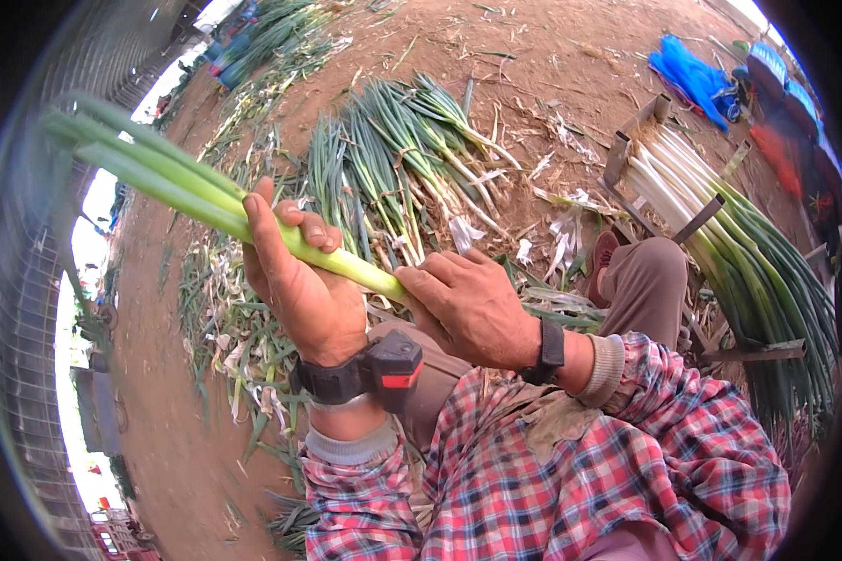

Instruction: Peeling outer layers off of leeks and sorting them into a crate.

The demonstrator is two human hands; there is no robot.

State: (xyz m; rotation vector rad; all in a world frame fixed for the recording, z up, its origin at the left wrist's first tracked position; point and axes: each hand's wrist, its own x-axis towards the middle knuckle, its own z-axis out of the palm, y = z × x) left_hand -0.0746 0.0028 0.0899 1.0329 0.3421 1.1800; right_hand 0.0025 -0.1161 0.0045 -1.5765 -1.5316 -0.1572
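Note:
A long green onion [357, 272] slants across in front of me, its leaves up at the far left and its pale end toward the middle. My left hand [299, 294], palm up, is closed around the stalk. At the pale end my right hand [472, 309] has its fingers pinched on the stalk, hiding the tip. Just beyond my hands, bundles of untrimmed green onions [374, 159] lie on the ground with roots toward me. On the right, a metal rack [617, 161] holds a stack of cleaned green onions [711, 201] with white stems.
Peeled leaves and husks [239, 346] litter the brown dirt ground [159, 393]. A blue plastic sheet [688, 79] lies at the far right. More green onions [276, 37] are heaped at the far left. Mesh netting [33, 327] runs along the left side. My bent knee [650, 276] is beside the rack.

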